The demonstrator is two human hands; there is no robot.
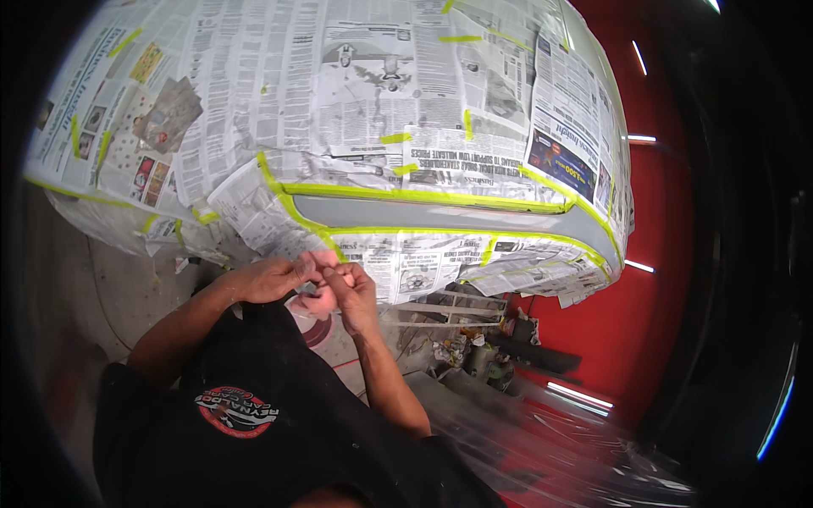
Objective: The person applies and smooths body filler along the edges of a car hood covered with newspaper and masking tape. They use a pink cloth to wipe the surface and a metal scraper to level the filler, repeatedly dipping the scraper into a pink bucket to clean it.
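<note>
Both my hands meet in front of the near edge of a vehicle body masked with newspaper (288, 102). Between them hangs a crumpled pink cloth (317, 301), thin and partly blurred. My left hand (275, 278) has its fingers closed on the cloth's upper part. The fingers of my right hand (356, 298) pinch the same cloth from the other side. Just beyond them, yellow-green masking tape (381, 230) borders a bare grey panel strip (432, 215) that curves down at the right. My fingers overlap the newspaper's lower edge; whether they touch it I cannot tell.
Below the body's right half stands a pale metal frame (449, 311), with a cluttered pile of items (483, 356) beside it. A round reddish object (315, 332) is partly hidden beneath my hands. Clear plastic sheeting (525, 440) spreads at the lower right, near a red wall (584, 330).
</note>
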